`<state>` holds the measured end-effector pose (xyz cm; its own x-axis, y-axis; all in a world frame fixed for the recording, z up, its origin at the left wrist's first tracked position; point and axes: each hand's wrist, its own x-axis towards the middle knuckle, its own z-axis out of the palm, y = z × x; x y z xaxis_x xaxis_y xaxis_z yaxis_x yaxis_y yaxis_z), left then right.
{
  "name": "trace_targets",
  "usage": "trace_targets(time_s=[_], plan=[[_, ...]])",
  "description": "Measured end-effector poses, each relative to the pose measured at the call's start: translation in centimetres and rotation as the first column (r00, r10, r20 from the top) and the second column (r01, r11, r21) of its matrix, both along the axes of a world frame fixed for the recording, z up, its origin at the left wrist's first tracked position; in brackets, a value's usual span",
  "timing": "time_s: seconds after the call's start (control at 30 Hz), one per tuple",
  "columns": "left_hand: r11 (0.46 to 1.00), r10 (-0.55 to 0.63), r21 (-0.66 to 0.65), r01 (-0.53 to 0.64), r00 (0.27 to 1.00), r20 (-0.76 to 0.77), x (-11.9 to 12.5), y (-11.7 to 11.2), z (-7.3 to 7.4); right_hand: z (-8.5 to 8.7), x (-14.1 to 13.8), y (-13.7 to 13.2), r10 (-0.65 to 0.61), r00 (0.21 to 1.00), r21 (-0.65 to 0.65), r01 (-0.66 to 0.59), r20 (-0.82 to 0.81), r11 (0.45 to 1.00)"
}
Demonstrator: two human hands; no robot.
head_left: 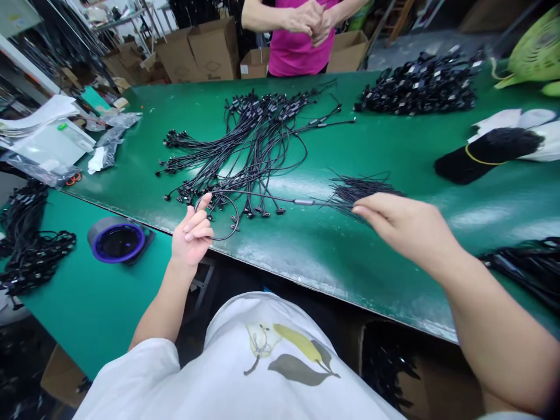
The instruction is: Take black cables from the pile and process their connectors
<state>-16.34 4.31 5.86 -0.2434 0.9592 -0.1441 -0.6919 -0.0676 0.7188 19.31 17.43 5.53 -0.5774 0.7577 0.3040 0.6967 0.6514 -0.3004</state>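
Left hand (191, 238): holding a black cable (262, 196), 10 o'clock
Right hand (405, 224): narrow, at thin wire ends (361, 191), 2 o'clock; grip unclear

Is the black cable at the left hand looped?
Partly: the black cable loops by the left hand, then runs straight toward the right hand.

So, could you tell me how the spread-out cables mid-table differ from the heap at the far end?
The spread-out black cables lie fanned loosely, strands visible, whereas the far black cable heap is packed tight. The spread-out cables sit nearer the camera than the heap. Both lie on the green table.
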Motion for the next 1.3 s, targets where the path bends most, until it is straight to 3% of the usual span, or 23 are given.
trace_targets(time_s=[0.07,0.17,0.23,0.33,0.37,0.43,0.5,0.67,0.77,0.83,0.9,0.97,1.07,1.13,1.23,1.3], plan=[[0.999,-0.054,-0.013,0.053,0.985,-0.165,1.0,0.1,-0.6,0.7,-1.4,-1.9,0.218,0.976,-0.073,-0.216,0.018,0.974],[0.979,-0.196,-0.030,0.202,0.887,-0.417,3.7,0.4,-1.8,2.3,-4.7,-4.9,0.532,0.847,-0.245,-0.512,0.017,0.823],[0.946,-0.281,-0.025,0.322,0.785,-0.553,5.4,0.3,-2.3,3.0,-6.8,-5.9,0.559,0.828,-0.272,-0.546,-0.035,0.792],[0.873,-0.385,-0.053,0.485,0.616,-0.687,6.7,-0.4,-2.2,2.8,-9.1,-5.6,0.460,0.864,-0.247,-0.500,-0.202,0.830],[0.857,-0.403,-0.061,0.511,0.593,-0.697,6.8,-0.6,-2.0,2.3,-9.6,-5.2,0.415,0.862,-0.239,-0.485,-0.291,0.841],[0.860,-0.409,-0.040,0.509,0.639,-0.652,6.7,-0.8,-1.7,0.8,-10.4,-4.5,0.305,0.817,-0.230,-0.458,-0.489,0.859],[0.884,-0.391,-0.008,0.468,0.730,-0.560,6.7,-0.7,-1.6,-0.8,-11.1,-4.2,0.182,0.744,-0.303,-0.465,-0.643,0.832],[0.903,-0.414,-0.079,0.422,0.809,-0.417,8.3,-0.3,-3.2,-3.3,-12.9,-4.8,-0.350,0.539,-0.630,-0.525,-0.766,0.571],[0.969,-0.245,-0.119,0.216,0.897,-0.369,9.5,-0.6,-4.3,-3.6,-13.7,-5.5,-0.526,0.406,-0.648,-0.621,-0.748,0.442],[0.976,-0.206,-0.135,0.171,0.925,-0.318,9.9,-0.9,-4.4,-4.1,-14.0,-6.1,-0.593,0.323,-0.619,-0.675,-0.738,0.402],[0.962,-0.262,-0.137,0.235,0.937,-0.232,9.7,-0.9,-4.1,-5.0,-14.3,-6.8,-0.635,0.268,-0.601,-0.697,-0.725,0.392],[0.965,-0.256,-0.099,0.244,0.956,-0.144,9.1,-0.7,-3.5,-6.1,-14.4,-7.6,-0.639,0.298,-0.618,-0.699,-0.709,0.360],[0.995,-0.083,-0.053,0.080,0.995,-0.054,8.0,0.2,-3.0,-7.2,-14.3,-8.6,-0.556,0.451,-0.673,-0.678,-0.698,0.295],[0.997,-0.022,-0.076,0.020,0.999,-0.031,7.7,0.7,-3.1,-7.5,-14.2,-9.0,-0.550,0.498,-0.701,-0.669,-0.671,0.249],[0.995,-0.016,-0.100,0.008,0.997,-0.079,8.1,0.8,-3.5,-7.4,-14.4,-9.1,-0.670,0.448,-0.703,-0.693,-0.592,0.159],[0.997,-0.014,-0.076,0.003,0.990,-0.139,8.7,0.6,-3.8,-7.3,-14.6,-9.1,-0.717,0.412,-0.698,-0.701,-0.563,0.145]])
